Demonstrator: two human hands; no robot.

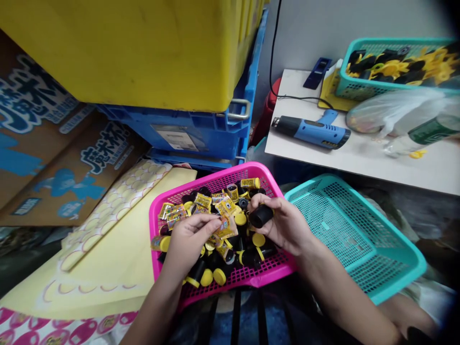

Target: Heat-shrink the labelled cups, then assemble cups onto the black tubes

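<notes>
My left hand [189, 237] pinches a small yellow printed wrapper [227, 228] between thumb and fingers. In my right hand [289, 223] is a short black plastic cylinder [261, 216], its rounded end towards me and its far end hidden by my fingers. Both hands are above a pink basket [276, 184] that rests at my lap. Inside it lie black cylinders with yellow caps [219, 276], mixed with more yellow printed wrappers [176, 216]. The wrapper and the cylinder are apart from each other.
A teal basket [398, 278] stands to the right. On the white table [366, 167] are a blue heat gun [316, 132], a plastic bag [391, 112], a bottle [427, 134] and a teal basket of black and yellow parts [381, 88]. Yellow [151, 52] and blue crates [208, 136] stack ahead; cardboard [53, 187] leans left.
</notes>
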